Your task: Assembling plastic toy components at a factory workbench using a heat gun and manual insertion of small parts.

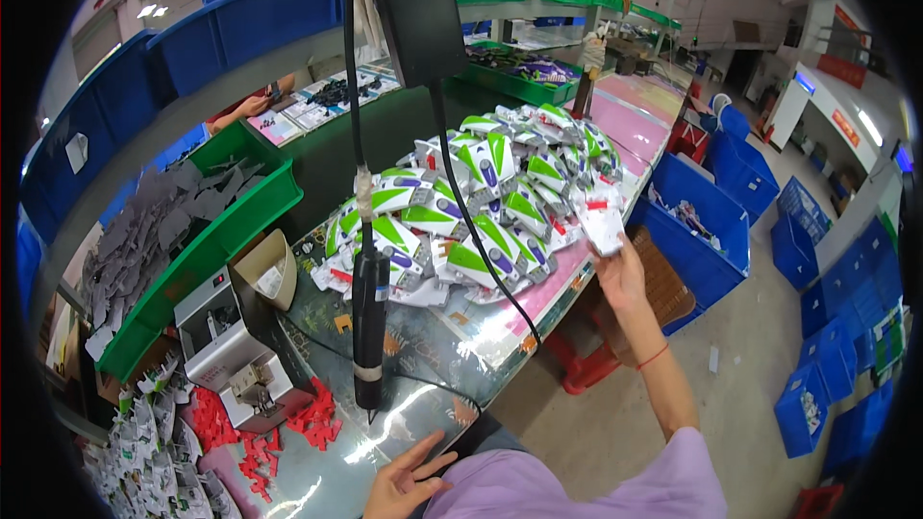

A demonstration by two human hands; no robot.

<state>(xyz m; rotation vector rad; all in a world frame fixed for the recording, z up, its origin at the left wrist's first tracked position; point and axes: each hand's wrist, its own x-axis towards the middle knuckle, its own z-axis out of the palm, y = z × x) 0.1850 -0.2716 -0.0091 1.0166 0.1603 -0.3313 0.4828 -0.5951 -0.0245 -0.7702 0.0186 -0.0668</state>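
My right hand (623, 281) reaches out to the right edge of the bench, its fingers closed on the near end of a white plastic shell (602, 225) with a bit of red on it. That shell is beside a big heap of white, green and purple plastic shells (481, 202). Down at the front edge of the bench, close to my body, my left hand (409, 482) has its fingers spread and holds nothing. A black electric screwdriver (369, 332) hangs upright over the bench, beyond my left hand.
A grey metal dispenser (236, 351) stands at left among red plastic pieces (317, 415). Behind it, a green bin (207, 274) holds grey pieces. More white parts (159, 452) are piled at lower left. Right of the bench are a red stool (586, 365) and a blue crate (707, 240).
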